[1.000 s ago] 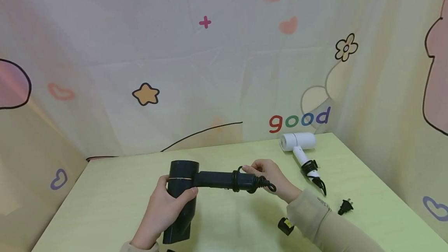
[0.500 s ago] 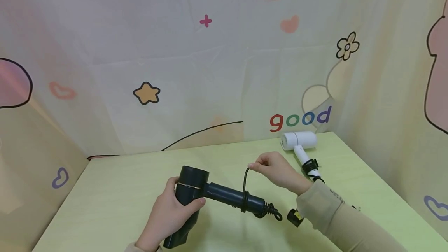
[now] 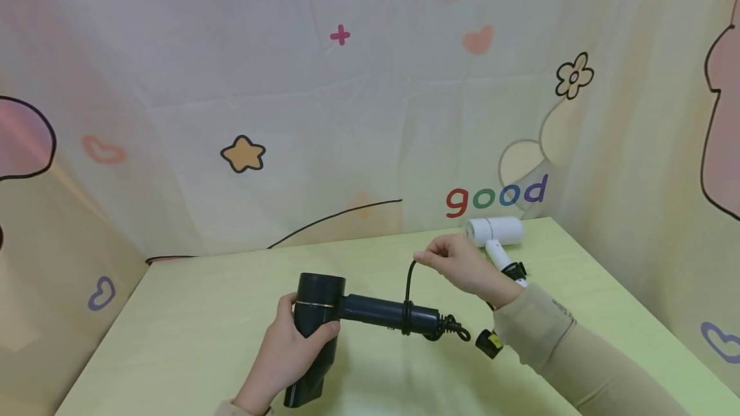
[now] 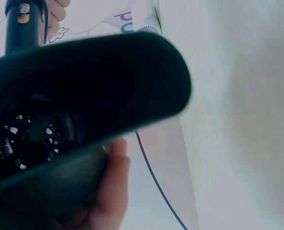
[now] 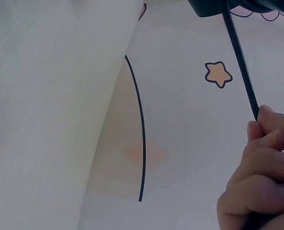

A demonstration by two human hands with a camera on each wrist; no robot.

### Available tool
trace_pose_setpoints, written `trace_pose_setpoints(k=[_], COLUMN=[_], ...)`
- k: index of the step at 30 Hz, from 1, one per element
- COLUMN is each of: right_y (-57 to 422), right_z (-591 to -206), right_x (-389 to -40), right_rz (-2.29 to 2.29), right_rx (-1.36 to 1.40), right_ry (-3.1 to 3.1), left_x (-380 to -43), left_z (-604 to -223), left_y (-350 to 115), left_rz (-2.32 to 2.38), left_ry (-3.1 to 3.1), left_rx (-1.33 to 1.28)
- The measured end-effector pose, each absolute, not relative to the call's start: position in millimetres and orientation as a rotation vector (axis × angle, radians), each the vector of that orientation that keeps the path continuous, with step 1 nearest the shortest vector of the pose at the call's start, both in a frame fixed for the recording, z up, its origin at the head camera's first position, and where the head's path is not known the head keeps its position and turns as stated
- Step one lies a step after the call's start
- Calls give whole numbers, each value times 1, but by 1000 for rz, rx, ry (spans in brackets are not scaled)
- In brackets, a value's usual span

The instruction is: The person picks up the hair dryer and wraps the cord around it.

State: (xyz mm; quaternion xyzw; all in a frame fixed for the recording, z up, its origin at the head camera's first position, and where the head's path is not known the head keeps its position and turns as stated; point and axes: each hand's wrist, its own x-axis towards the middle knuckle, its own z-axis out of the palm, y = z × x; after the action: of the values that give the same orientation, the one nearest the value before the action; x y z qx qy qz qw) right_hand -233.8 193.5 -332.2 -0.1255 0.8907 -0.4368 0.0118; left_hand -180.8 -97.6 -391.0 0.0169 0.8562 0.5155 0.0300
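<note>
Higher than a second ago, the person's right hand [image 3: 462, 265] has risen from beside the dryer's handle end, drawing a thin black cord [image 3: 409, 281] upward, while the black hair dryer with a thin gold band [image 3: 313, 321] has shifted slightly rightward. Both hands are apart. Fingers and thumb of the left hand [image 3: 289, 345] wrap the dryer's barrel, keeping it over the pale green table [image 3: 196, 320] with its nozzle [image 3: 303, 393] pointing down and its round black handle [image 3: 372, 311] stretching rightward. Thumb and fingertips of the right hand pinch the cord — a straight length in the right wrist view — above the handle, whose far part is encircled by more cord; a small loop hangs off its end. Behind the right hand, toward the table's back right corner, lies a white hair dryer [image 3: 503, 231], black cord [image 3: 513, 271] around its handle, partly hidden by the right sleeve [image 3: 534, 313]. A pale curtain [image 3: 324, 146] printed with a star, hearts and "good" stands behind.
</note>
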Motion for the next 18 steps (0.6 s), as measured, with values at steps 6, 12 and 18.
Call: trace_pose_setpoints(k=[6,12,18], right_y=[192,186,179], right_z=[-324,-315,-306], right_x=[-234,-229,-219], right_rz=[-1333,-1301,-1291], right_rx=[-429,-438,-450], right_ry=[2800,2803,2808], left_x=[-180,-182,-186], left_z=[-389,-389,-388], left_y=[-95,-89,-87], left_rz=[1565,1495,1455], left_ry=[2698,2809,2869], left_rx=[78,79,17])
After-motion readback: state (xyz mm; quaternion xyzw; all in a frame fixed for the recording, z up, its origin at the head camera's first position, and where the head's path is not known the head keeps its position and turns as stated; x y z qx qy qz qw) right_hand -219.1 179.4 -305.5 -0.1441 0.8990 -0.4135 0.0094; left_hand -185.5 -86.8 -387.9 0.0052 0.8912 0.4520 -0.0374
